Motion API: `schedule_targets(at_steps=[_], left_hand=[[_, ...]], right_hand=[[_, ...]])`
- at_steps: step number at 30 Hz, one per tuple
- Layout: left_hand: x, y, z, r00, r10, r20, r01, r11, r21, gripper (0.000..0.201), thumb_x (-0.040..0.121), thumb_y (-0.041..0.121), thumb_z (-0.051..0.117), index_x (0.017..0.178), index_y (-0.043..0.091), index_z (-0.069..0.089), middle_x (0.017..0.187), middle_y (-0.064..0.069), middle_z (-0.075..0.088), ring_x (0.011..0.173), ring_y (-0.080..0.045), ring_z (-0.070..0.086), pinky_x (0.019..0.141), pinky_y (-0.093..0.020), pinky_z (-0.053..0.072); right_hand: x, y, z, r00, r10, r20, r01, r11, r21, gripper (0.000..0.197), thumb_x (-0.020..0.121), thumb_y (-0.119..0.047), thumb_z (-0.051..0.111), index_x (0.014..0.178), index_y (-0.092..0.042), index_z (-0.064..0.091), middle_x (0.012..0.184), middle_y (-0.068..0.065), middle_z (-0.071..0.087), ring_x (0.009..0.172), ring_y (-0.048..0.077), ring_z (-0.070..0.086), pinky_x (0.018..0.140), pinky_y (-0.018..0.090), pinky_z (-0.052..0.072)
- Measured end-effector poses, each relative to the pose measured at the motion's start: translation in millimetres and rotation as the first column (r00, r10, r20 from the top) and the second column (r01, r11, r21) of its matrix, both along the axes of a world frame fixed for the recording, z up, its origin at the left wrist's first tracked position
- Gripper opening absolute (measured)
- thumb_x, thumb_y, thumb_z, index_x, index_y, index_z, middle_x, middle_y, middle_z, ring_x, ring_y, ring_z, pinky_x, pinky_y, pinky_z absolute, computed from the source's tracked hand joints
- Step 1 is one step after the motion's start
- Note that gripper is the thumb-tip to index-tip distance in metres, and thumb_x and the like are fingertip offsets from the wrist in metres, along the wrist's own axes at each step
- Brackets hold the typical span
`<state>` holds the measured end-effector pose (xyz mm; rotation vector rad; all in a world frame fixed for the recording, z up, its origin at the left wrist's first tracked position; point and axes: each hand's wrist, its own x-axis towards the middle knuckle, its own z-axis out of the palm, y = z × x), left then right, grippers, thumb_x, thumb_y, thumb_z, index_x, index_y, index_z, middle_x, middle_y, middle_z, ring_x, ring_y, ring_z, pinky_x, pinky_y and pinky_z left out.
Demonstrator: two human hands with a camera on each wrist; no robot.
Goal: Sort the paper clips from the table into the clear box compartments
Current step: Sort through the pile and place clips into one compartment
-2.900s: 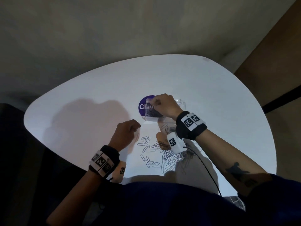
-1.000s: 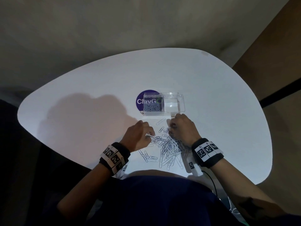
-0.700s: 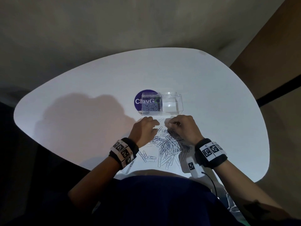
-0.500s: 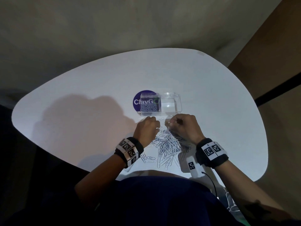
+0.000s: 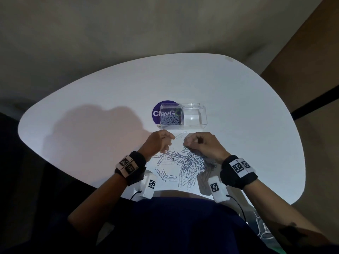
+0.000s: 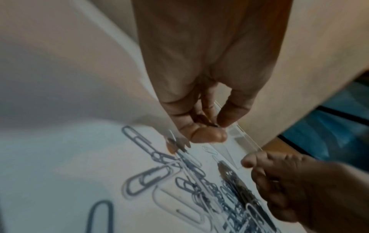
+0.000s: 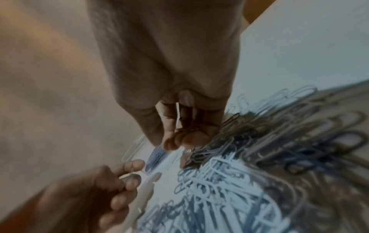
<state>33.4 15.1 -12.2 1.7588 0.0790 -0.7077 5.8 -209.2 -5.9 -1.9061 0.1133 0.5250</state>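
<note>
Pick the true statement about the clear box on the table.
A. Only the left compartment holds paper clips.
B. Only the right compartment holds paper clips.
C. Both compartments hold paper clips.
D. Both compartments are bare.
A: in the head view, the clear box shows a heap of paper clips in its left compartment, while the right compartment shows only bare clear plastic.
</note>
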Motion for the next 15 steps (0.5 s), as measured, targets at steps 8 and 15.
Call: schedule_targets(at_steps=[8, 15], left_hand=[[-8, 8, 6, 0.945, -0.225, 0.237, 0.111, 0.903, 0.414, 0.009, 0.08, 0.023, 0.072, 0.082, 0.017, 0.066, 0.06, 0.014, 0.05, 0.057, 0.0, 0.044, 0.056, -0.018, 0.031], [-16, 3, 3, 0.763, -0.486, 0.426, 0.239, 0.824, 0.513, 0.017, 0.084, 0.025, 0.07, 0.1, 0.018, 0.07, 0.077, 0.016, 0.058, 0.065, 0.005, 0.05, 0.064, -0.012, 0.033]], right_hand=[[-2, 14, -4, 0.869, 0.45, 0.206, -0.219, 0.723, -0.655, 0.016, 0.079, -0.019, 0.074, 0.078, -0.016, 0.058, 0.082, -0.004, 0.05, 0.078, 0.018, 0.05, 0.062, 0.03, 0.036], [1, 15, -3, 0.929, 0.253, 0.27, -0.109, 0.884, -0.455, 0.011, 0.085, -0.008, 0.067, 0.075, -0.01, 0.062, 0.072, -0.013, 0.057, 0.067, 0.008, 0.055, 0.059, 0.012, 0.037]])
